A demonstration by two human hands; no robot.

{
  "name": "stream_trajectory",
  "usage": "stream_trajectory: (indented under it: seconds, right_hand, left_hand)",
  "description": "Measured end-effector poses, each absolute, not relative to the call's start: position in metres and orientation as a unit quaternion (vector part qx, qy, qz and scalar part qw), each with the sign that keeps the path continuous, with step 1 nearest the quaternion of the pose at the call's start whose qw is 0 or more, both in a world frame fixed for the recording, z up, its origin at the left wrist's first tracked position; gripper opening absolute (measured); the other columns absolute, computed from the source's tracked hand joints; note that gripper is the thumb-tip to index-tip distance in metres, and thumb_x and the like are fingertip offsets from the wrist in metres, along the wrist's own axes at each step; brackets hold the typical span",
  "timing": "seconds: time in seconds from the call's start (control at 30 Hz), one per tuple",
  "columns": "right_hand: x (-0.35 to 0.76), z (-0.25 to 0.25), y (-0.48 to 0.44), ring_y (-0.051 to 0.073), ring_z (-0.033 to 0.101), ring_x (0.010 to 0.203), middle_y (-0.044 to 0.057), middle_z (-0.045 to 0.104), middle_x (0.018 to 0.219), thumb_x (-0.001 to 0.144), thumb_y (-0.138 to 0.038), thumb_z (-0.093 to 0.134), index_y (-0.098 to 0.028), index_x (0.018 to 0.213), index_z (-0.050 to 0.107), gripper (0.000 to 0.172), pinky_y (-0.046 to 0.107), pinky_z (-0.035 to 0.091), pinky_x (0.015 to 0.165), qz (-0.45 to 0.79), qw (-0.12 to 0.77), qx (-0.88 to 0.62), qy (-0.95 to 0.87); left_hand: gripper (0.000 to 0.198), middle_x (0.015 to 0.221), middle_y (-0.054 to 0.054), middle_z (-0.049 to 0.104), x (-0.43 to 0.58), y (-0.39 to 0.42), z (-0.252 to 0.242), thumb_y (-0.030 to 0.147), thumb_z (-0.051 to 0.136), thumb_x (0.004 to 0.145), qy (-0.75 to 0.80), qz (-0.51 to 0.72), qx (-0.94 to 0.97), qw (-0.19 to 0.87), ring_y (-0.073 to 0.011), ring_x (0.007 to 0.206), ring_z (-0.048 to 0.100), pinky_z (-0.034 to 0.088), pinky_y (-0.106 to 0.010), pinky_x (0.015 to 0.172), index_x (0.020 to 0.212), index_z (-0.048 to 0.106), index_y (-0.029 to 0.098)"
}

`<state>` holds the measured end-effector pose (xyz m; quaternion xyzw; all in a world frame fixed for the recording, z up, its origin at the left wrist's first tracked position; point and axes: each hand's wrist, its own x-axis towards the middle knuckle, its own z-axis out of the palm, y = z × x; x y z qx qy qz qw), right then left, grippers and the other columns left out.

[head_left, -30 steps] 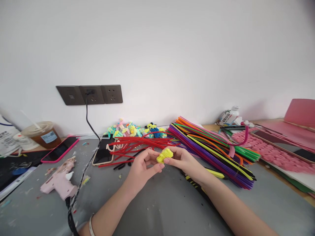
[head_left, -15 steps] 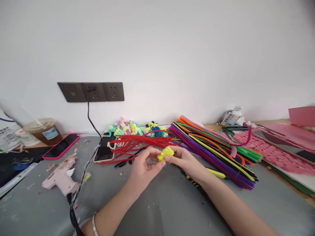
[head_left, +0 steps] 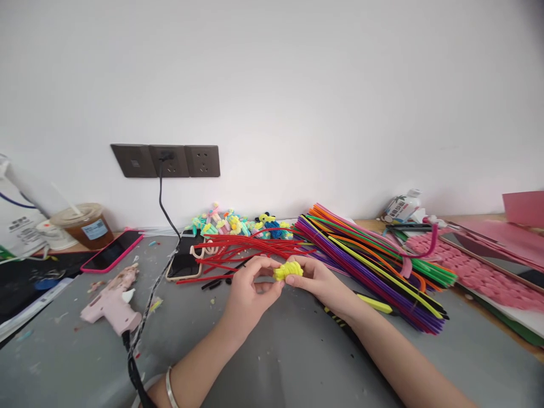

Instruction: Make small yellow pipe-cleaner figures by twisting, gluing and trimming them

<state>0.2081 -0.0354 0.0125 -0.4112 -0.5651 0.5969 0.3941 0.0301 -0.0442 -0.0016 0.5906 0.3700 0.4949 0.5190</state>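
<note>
Between my two hands, above the grey mat [head_left: 272, 362], is a small coiled piece of yellow pipe cleaner [head_left: 289, 271]. My left hand [head_left: 253, 286] pinches its left end between thumb and fingers. My right hand [head_left: 317, 280] grips the right side, thumb in front and fingers behind. Just beyond lie loose red pipe cleaners [head_left: 250, 245]. A thick bundle of many-coloured pipe cleaners [head_left: 374, 272] rests to the right, and a yellow-and-black tool handle [head_left: 374, 302] is partly hidden by my right forearm.
A pink glue gun [head_left: 113, 309] with its cord lies at left. Behind it are a pink-cased phone [head_left: 111, 252] and a cup of brown drink [head_left: 87, 226]. Another phone [head_left: 185, 263] and several small pipe-cleaner figures [head_left: 227, 222] sit near the wall. Pink knitted material [head_left: 480, 263] is at right.
The yellow coil has turned to lie more level between my fingers. The whole view has shifted slightly, so the table things appear a little further right.
</note>
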Motion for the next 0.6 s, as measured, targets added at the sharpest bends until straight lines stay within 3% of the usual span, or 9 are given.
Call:
stream_trajectory:
  seconds: [0.23,0.43,0.6]
  right_hand:
    - [0.206,0.007,-0.034,0.012,0.048,0.065,-0.003,0.054,0.071,0.066,-0.051,0.081,-0.019,0.075,0.054,0.043,0.025,0.039,0.062,0.580,0.388,-0.414,-0.584]
    - [0.215,0.000,-0.026,0.017,0.055,0.072,0.001,0.058,0.082,0.072,-0.063,0.071,-0.022,0.104,0.054,0.054,0.029,0.043,0.064,0.507,0.441,-0.396,-0.626]
    - [0.213,0.017,-0.032,0.021,0.051,0.073,0.002,0.052,0.078,0.089,-0.046,0.059,-0.025,0.101,0.055,0.025,0.035,0.042,0.068,0.274,0.578,-0.452,-0.622]
  left_hand:
    - [0.014,0.092,-0.006,0.069,0.029,-0.043,0.002,0.021,0.072,0.073,0.385,0.497,0.582,0.516,-0.0204,0.081,0.066,0.058,-0.028,0.068,0.087,0.071,0.020]
    - [0.018,0.091,-0.006,0.071,0.028,-0.038,0.000,0.024,0.077,0.067,0.395,0.519,0.534,0.539,-0.0214,0.082,0.066,0.057,-0.029,0.068,0.083,0.070,0.019]
    - [0.020,0.090,-0.007,0.071,0.027,-0.033,-0.002,0.026,0.077,0.067,0.404,0.524,0.520,0.540,-0.0207,0.082,0.065,0.056,-0.030,0.070,0.083,0.068,0.018]
